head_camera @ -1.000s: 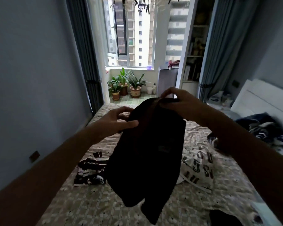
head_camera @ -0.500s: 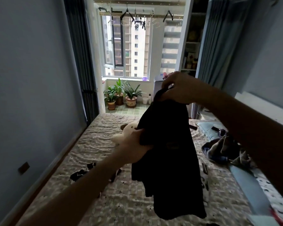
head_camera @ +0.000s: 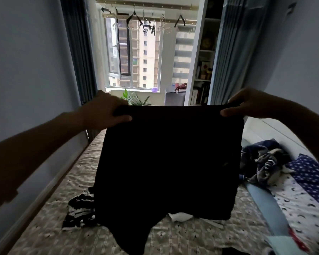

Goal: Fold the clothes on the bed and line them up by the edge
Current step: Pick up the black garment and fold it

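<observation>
At the left of the frame the left hand point(head_camera: 107, 112) pinches one top corner of a black garment point(head_camera: 168, 162), fingers closed over the hem. Below it, at lower left, a black-and-white striped piece point(head_camera: 79, 210) lies crumpled on the bed point(head_camera: 50, 234). The black garment hangs spread across the middle of the frame, held up in the air above the bed, its lower edge uneven; it looks like shorts, though it is too dark to be sure. At the right the right hand point(head_camera: 247, 105) grips the other top corner, also closed on the cloth. To fold it well, keep the top edge taut and level, let the fabric hang straight, then lower it flat onto a bare stretch of bed before bringing the two halves together.
</observation>
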{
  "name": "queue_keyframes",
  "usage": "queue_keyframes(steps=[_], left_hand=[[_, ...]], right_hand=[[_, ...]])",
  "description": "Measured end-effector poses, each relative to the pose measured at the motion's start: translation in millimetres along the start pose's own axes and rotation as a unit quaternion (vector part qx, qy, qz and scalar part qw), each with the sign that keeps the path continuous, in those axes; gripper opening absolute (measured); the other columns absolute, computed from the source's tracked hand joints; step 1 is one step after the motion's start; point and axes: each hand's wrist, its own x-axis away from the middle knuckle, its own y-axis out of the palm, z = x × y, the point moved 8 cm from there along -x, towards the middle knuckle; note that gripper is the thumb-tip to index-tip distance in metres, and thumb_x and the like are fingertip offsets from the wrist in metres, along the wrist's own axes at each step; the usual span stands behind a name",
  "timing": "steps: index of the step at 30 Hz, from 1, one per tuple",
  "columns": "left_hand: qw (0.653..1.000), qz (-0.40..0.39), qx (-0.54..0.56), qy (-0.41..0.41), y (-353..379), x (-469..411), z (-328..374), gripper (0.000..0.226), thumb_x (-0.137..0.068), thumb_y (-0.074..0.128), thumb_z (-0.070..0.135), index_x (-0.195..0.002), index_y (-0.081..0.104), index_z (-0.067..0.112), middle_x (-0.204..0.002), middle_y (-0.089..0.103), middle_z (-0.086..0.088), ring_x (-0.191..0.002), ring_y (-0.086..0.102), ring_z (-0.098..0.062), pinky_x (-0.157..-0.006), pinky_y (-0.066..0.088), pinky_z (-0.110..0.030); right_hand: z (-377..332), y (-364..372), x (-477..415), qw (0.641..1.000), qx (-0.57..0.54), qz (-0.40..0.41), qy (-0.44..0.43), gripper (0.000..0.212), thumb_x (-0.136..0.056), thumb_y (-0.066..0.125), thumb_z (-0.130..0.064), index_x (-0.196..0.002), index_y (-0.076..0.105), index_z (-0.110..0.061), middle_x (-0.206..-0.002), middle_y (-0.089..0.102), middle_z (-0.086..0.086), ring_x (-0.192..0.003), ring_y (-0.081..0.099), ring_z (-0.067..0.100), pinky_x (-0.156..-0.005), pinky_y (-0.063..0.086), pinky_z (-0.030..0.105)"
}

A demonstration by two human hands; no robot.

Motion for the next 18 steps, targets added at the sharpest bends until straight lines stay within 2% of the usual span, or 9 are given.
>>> queue_keyframes(steps=[2, 4, 6, 8, 10, 12, 14, 16, 18], left_hand=[[1.0, 0.026, 0.017, 0.002, -10, -4, -3, 0.057, -0.086, 0.048, 0.069, -0.078, 0.065, 0.015, -0.072, 0.055, 0.004, -0.069, 0.055, -0.012, -0.066, 0.04, -0.031], [0.997, 0.044, 0.054, -0.024, -17, -6, -7, 0.052, -0.086, 0.054, 0.06, -0.086, 0.068, 0.01, -0.082, 0.056, 0.0, -0.081, 0.056, -0.02, -0.074, 0.045, -0.037], [0.989, 0.015, 0.113, -0.093, -11, -6, -15, 0.045, -0.09, 0.06, 0.05, -0.094, 0.068, 0.006, -0.081, 0.062, -0.001, -0.08, 0.063, -0.022, -0.076, 0.054, -0.045], [0.971, -0.01, 0.152, -0.185, 1, -3, -22, 0.035, -0.094, 0.062, 0.035, -0.103, 0.066, 0.002, -0.086, 0.068, -0.011, -0.081, 0.069, -0.03, -0.08, 0.058, -0.05], [0.944, 0.006, 0.198, -0.263, 11, 1, -22, 0.031, -0.094, 0.063, 0.027, -0.109, 0.066, 0.001, -0.095, 0.069, -0.017, -0.085, 0.069, -0.032, -0.081, 0.058, -0.044], [0.91, 0.038, 0.275, -0.309, 17, 2, -8, 0.025, -0.093, 0.065, 0.022, -0.108, 0.065, 0.002, -0.096, 0.069, -0.016, -0.08, 0.069, -0.024, -0.069, 0.058, -0.031], [0.896, 0.057, 0.319, -0.302, 20, -2, 19, 0.015, -0.093, 0.065, 0.019, -0.1, 0.065, 0.006, -0.093, 0.068, -0.014, -0.072, 0.068, -0.015, -0.059, 0.058, -0.022], [0.906, 0.046, 0.327, -0.263, 26, -12, 48, 0.021, -0.093, 0.065, 0.026, -0.099, 0.065, 0.005, -0.094, 0.069, -0.018, -0.078, 0.071, -0.02, -0.07, 0.062, -0.036], [0.909, 0.013, 0.342, -0.237, 37, -15, 74, 0.043, -0.085, 0.07, 0.045, -0.105, 0.061, 0.009, -0.1, 0.069, -0.015, -0.091, 0.071, -0.026, -0.078, 0.061, -0.045]], right_hand=[[3, 0, 6, 0.999, -0.028, 0.021, -0.003, 0.029, -0.074, 0.08, -0.039, -0.08, 0.075, -0.011, -0.074, 0.074, 0.007, -0.072, 0.07, 0.03, -0.073, 0.053, 0.041], [8, 0, 10, 0.997, -0.063, 0.04, 0.0, 0.016, -0.077, 0.076, -0.024, -0.082, 0.073, -0.009, -0.07, 0.073, 0.002, -0.067, 0.069, 0.018, -0.069, 0.053, 0.03], [8, 4, 14, 0.994, -0.097, 0.055, 0.005, 0.01, -0.078, 0.075, -0.019, -0.082, 0.071, -0.01, -0.065, 0.071, -0.001, -0.059, 0.066, 0.01, -0.059, 0.051, 0.022], [8, 11, 14, 0.988, -0.134, 0.077, 0.021, 0.009, -0.08, 0.075, -0.016, -0.083, 0.07, -0.009, -0.06, 0.069, -0.003, -0.053, 0.063, 0.007, -0.049, 0.048, 0.017], [6, 24, 11, 0.978, -0.183, 0.087, 0.056, 0.013, -0.081, 0.075, -0.014, -0.089, 0.069, -0.007, -0.067, 0.071, 0.001, -0.058, 0.067, 0.012, -0.048, 0.051, 0.018], [-6, 45, 9, 0.964, -0.24, 0.062, 0.095, 0.016, -0.081, 0.074, -0.014, -0.094, 0.068, -0.006, -0.081, 0.073, 0.01, -0.067, 0.071, 0.017, -0.054, 0.058, 0.022], [-31, 68, 8, 0.948, -0.301, 0.033, 0.102, 0.02, -0.082, 0.073, -0.012, -0.098, 0.067, -0.002, -0.087, 0.072, 0.014, -0.067, 0.073, 0.018, -0.055, 0.058, 0.023], [-61, 86, 4, 0.931, -0.358, 0.021, 0.072, 0.023, -0.084, 0.07, -0.012, -0.102, 0.066, 0.003, -0.089, 0.072, 0.017, -0.067, 0.073, 0.019, -0.056, 0.059, 0.025], [-86, 98, -1, 0.925, -0.377, 0.028, 0.03, 0.028, -0.09, 0.066, -0.018, -0.106, 0.066, 0.005, -0.096, 0.071, 0.021, -0.076, 0.074, 0.025, -0.066, 0.062, 0.032]])
